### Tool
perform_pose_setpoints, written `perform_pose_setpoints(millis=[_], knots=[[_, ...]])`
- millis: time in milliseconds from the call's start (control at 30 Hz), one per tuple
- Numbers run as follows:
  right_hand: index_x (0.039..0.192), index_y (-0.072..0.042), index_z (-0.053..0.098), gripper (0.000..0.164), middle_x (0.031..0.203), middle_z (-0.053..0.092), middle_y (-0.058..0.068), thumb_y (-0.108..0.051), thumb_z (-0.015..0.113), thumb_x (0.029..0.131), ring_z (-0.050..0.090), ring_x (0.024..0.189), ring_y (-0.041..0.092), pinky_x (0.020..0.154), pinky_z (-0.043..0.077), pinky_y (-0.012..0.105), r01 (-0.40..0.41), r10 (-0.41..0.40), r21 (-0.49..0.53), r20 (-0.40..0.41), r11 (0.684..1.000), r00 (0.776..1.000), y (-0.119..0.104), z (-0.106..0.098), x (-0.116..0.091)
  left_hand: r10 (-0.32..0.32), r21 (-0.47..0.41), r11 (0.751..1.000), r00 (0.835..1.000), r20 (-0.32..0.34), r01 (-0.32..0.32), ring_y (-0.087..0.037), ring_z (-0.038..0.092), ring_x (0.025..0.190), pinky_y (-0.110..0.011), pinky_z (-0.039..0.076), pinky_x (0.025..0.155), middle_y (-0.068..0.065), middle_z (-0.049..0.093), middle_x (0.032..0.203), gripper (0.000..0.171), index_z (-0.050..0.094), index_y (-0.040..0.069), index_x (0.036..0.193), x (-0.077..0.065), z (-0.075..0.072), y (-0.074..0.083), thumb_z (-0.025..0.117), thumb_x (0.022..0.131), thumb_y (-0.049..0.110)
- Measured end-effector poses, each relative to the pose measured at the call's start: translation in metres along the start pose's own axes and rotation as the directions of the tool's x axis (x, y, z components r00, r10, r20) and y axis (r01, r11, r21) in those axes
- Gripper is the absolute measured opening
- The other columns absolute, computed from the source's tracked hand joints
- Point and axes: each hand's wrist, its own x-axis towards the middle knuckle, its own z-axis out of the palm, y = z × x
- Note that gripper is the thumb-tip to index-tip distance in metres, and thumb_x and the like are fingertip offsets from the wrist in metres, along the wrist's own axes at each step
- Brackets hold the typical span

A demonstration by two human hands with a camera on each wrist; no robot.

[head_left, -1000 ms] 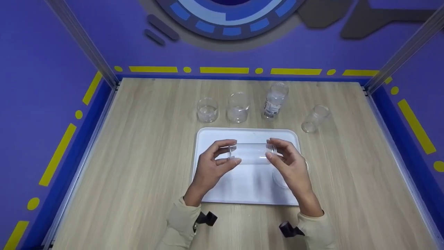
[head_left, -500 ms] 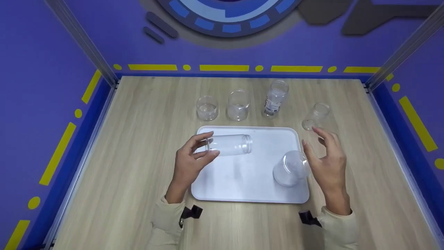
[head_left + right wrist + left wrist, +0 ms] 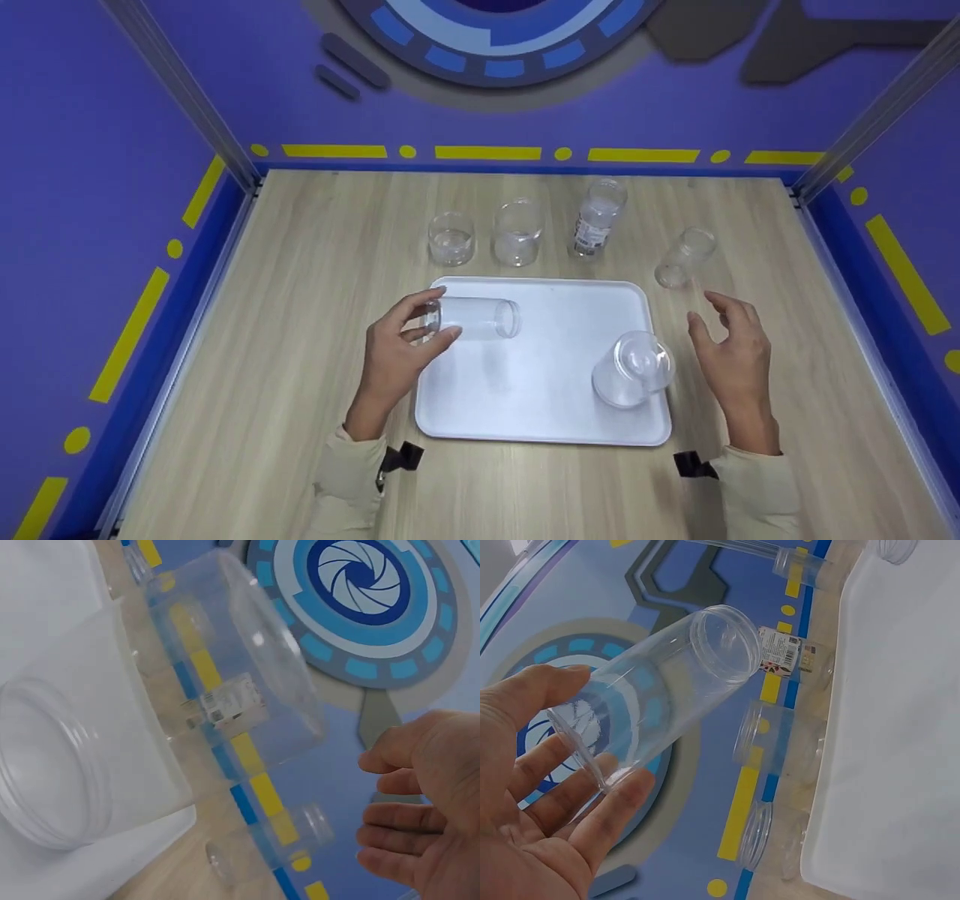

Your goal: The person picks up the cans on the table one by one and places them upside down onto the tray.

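Note:
My left hand point(image 3: 394, 349) grips one end of a clear cylindrical jar point(image 3: 474, 318), thumb on one side and fingers on the other. The jar lies sideways over the left part of a white tray point(image 3: 525, 416); in the left wrist view its open threaded mouth point(image 3: 731, 645) points away from the palm. A wider clear jar point(image 3: 628, 375) stands mouth down at the tray's right side. Just right of that jar, my right hand point(image 3: 733, 360) hovers with loosely bent fingers and holds nothing, as the right wrist view also shows.
Behind the tray stand a short clear jar point(image 3: 451, 241), a taller one point(image 3: 517, 234) and a tall one with a label point(image 3: 594, 225). A slim clear jar point(image 3: 685, 259) stands farther right. Purple panels point(image 3: 525, 120) wall the wooden table point(image 3: 315, 247) at the back and sides.
Both hands held the jar a second ago. My right hand let go and moved right, uncovering the wider jar, while my left carried the held jar left.

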Motion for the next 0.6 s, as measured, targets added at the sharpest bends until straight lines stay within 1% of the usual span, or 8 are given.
perform_pose_setpoints(millis=[67, 133, 167, 267, 367, 467, 600], knots=[[0.133, 0.009, 0.065, 0.040, 0.130, 0.062, 0.029, 0.000, 0.075, 0.095, 0.059, 0.124, 0.045, 0.109, 0.047, 0.042, -0.027, 0.027, -0.019, 0.034, 0.999, 0.999, 0.006, 0.003, 0.000, 0.005, 0.004, 1.000, 1.000, 0.002, -0.005, -0.028, 0.067, 0.120, -0.036, 0.060, 0.092, -0.006, 0.069, 0.132, 0.054, 0.072, 0.012, 0.136, 0.000, -0.001, 0.001, 0.091, 0.086, 0.015], [0.134, 0.010, 0.063, 0.041, 0.133, 0.060, 0.030, -0.002, 0.074, 0.096, 0.057, 0.127, 0.048, 0.108, 0.045, 0.058, -0.050, 0.054, -0.045, 0.081, 0.998, 0.995, 0.011, 0.006, -0.001, 0.007, 0.016, 1.000, 1.000, 0.002, -0.007, -0.026, 0.067, 0.119, -0.036, 0.060, 0.092, -0.006, 0.069, 0.133, 0.053, 0.072, 0.012, 0.136, 0.001, -0.002, 0.002, 0.091, 0.086, 0.015], [0.135, 0.010, 0.062, 0.042, 0.134, 0.058, 0.031, -0.003, 0.073, 0.097, 0.055, 0.129, 0.049, 0.108, 0.043, 0.061, -0.061, 0.067, -0.060, 0.107, 0.996, 0.992, 0.014, 0.007, -0.001, 0.008, 0.017, 1.000, 1.000, 0.004, -0.008, -0.026, 0.066, 0.120, -0.035, 0.060, 0.092, -0.006, 0.069, 0.134, 0.053, 0.072, 0.012, 0.136, 0.001, -0.003, 0.002, 0.090, 0.087, 0.014], [0.137, 0.011, 0.059, 0.044, 0.137, 0.055, 0.034, -0.006, 0.072, 0.098, 0.051, 0.132, 0.053, 0.109, 0.040, 0.064, -0.082, 0.099, -0.101, 0.179, 0.992, 0.979, 0.023, 0.013, -0.004, 0.010, 0.025, 1.000, 1.000, 0.006, -0.010, -0.027, 0.066, 0.119, -0.035, 0.060, 0.092, -0.007, 0.069, 0.134, 0.052, 0.071, 0.011, 0.135, 0.000, -0.005, 0.001, 0.090, 0.087, 0.013], [0.137, 0.013, 0.058, 0.045, 0.137, 0.052, 0.037, -0.007, 0.071, 0.099, 0.049, 0.132, 0.056, 0.108, 0.039, 0.066, -0.085, 0.113, -0.126, 0.233, 0.988, 0.966, 0.033, 0.018, -0.008, 0.015, 0.037, 0.999, 1.000, 0.006, -0.015, -0.028, 0.066, 0.119, -0.036, 0.060, 0.092, -0.007, 0.069, 0.134, 0.052, 0.071, 0.010, 0.135, 0.000, -0.007, 0.000, 0.090, 0.087, 0.012], [0.137, 0.014, 0.057, 0.045, 0.136, 0.051, 0.038, -0.009, 0.070, 0.101, 0.048, 0.131, 0.058, 0.106, 0.039, 0.068, -0.092, 0.130, -0.146, 0.273, 0.985, 0.953, 0.041, 0.023, -0.013, 0.023, 0.075, 0.997, 1.000, 0.006, -0.024, -0.031, 0.067, 0.118, -0.040, 0.061, 0.091, -0.007, 0.069, 0.133, 0.053, 0.072, 0.011, 0.135, -0.001, -0.008, 0.000, 0.090, 0.086, 0.011], [0.139, 0.014, 0.055, 0.046, 0.136, 0.050, 0.039, -0.013, 0.067, 0.104, 0.046, 0.130, 0.058, 0.104, 0.039, 0.071, -0.114, 0.162, -0.168, 0.313, 0.979, 0.936, 0.049, 0.028, -0.019, 0.041, 0.149, 0.988, 0.999, 0.012, -0.042, -0.035, 0.067, 0.119, -0.043, 0.061, 0.090, -0.006, 0.069, 0.135, 0.054, 0.072, 0.011, 0.135, -0.001, -0.008, -0.001, 0.091, 0.085, 0.009]])
